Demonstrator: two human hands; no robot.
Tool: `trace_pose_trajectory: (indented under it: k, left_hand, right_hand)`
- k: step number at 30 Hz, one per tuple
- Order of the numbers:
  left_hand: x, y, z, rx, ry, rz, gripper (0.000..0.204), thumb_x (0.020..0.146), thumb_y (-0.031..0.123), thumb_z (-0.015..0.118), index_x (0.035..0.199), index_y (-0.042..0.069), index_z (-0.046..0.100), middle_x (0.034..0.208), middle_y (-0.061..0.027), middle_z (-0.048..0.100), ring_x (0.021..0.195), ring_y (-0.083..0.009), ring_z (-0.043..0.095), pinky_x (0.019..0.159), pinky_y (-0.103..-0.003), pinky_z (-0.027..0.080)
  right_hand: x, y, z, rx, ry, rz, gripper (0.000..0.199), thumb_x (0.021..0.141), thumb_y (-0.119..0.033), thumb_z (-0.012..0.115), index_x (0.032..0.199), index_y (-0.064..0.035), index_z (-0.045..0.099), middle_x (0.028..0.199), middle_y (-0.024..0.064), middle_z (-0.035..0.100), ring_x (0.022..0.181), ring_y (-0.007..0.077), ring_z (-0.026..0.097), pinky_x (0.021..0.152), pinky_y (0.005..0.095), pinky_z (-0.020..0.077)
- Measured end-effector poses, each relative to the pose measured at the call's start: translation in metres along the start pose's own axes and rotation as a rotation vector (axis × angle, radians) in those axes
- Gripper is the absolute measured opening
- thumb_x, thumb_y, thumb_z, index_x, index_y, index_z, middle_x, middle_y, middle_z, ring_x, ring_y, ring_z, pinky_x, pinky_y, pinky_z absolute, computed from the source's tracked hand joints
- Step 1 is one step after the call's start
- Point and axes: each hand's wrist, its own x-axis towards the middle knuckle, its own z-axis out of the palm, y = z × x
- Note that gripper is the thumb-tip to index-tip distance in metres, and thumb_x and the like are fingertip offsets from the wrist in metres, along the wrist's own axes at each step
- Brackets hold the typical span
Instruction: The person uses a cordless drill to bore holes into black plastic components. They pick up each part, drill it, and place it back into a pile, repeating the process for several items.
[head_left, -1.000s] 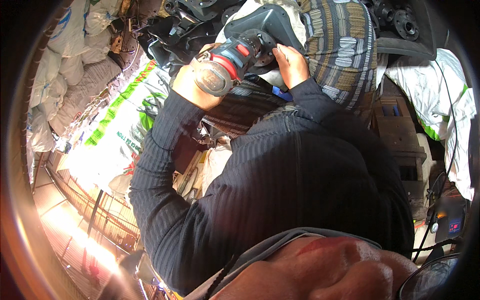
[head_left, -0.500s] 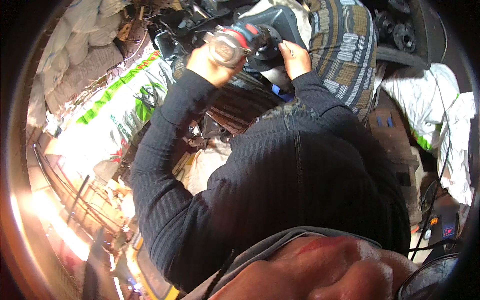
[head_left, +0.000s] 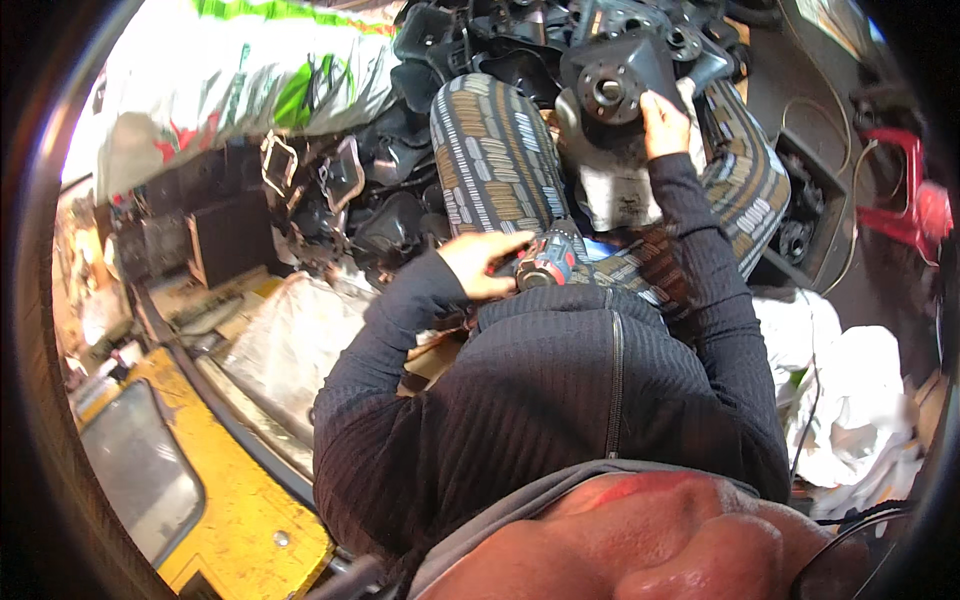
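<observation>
My left hand [head_left: 482, 264] is closed around a red and blue-grey cordless drill [head_left: 548, 258], held low at my lap, its chuck end pointing away from me. Farther out, my right hand [head_left: 667, 126] grips the edge of a black plastic housing [head_left: 648, 66]. A round black flange [head_left: 608, 92] with a central hole and smaller holes around it sits on that housing. The housing rests between my knees, over patterned trousers [head_left: 497, 150], with a whitish cloth or bag [head_left: 615, 190] below it. The drill and the flange are apart.
Several black plastic housings [head_left: 395, 145] are piled beyond and left of my knees. A white and green sack [head_left: 250, 70] lies at the far left, a yellow panel [head_left: 235, 500] at the near left. On the right are a dark bin [head_left: 815, 215], a red frame [head_left: 905, 190] and white bags [head_left: 850, 390].
My left hand has drawn the drill back from the flange, down to my lap. The right hand still holds the housing. The whole view has shifted, showing more of the pile and the yellow panel.
</observation>
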Motion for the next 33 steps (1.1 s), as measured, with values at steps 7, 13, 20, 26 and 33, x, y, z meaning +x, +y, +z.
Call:
trace_pose_trajectory:
  k: [7,13,20,26,33]
  left_hand:
    - [-0.044,-0.172,-0.045,-0.422,0.879,-0.523,0.034,0.075,0.015,0.064,0.108,0.008,0.058,0.084,-0.0045,0.065,0.076,-0.0137,0.062,0.071,-0.025,0.049]
    - [-0.018,-0.306,0.012,0.139,0.692,-0.704,0.046,0.07,0.032,0.066,0.109,0.009,0.058,0.095,-0.0122,0.063,0.09,-0.0253,0.061,0.08,-0.035,0.048]
    - [0.079,-0.374,0.006,0.03,0.5,-0.88,0.06,0.072,0.037,0.065,0.121,0.009,0.045,0.116,-0.0166,0.054,0.109,-0.0312,0.052,0.09,-0.043,0.043]
    - [0.1,-0.376,-0.001,0.005,0.258,-0.918,0.046,0.069,0.043,0.062,0.105,0.014,0.061,0.113,-0.0106,0.059,0.102,-0.0298,0.057,0.086,-0.041,0.045]
    - [-0.013,-0.292,-0.03,0.076,0.887,-0.801,0.037,0.07,0.038,0.063,0.087,0.006,0.065,0.076,-0.0132,0.064,0.073,-0.0228,0.063,0.067,-0.034,0.049]
  right_hand:
    - [0.118,-0.019,0.119,-0.029,-0.299,-0.043,0.037,0.08,-0.033,0.064,0.101,-0.0028,0.064,0.089,0.0074,0.067,0.082,0.0109,0.061,0.075,0.0246,0.0455]
    - [0.14,-0.011,0.212,0.089,-0.456,0.343,0.035,0.079,-0.029,0.067,0.101,-0.0023,0.064,0.067,0.0007,0.059,0.052,0.0091,0.05,0.048,0.024,0.04]
    - [0.144,0.052,0.237,0.29,-0.657,0.619,0.023,0.083,-0.028,0.062,0.071,-0.011,0.051,0.051,-0.0028,0.041,0.036,0.0103,0.035,0.033,0.0267,0.0264]
    - [0.128,0.073,0.247,0.047,-0.673,0.444,0.023,0.079,-0.029,0.066,0.077,-0.0063,0.065,0.063,-0.0028,0.056,0.049,0.0076,0.044,0.047,0.0232,0.0367]
    - [0.093,0.024,0.214,0.186,-0.818,0.426,0.033,0.084,-0.028,0.061,0.105,-0.0029,0.063,0.096,0.004,0.065,0.079,0.0111,0.06,0.076,0.0235,0.0457]
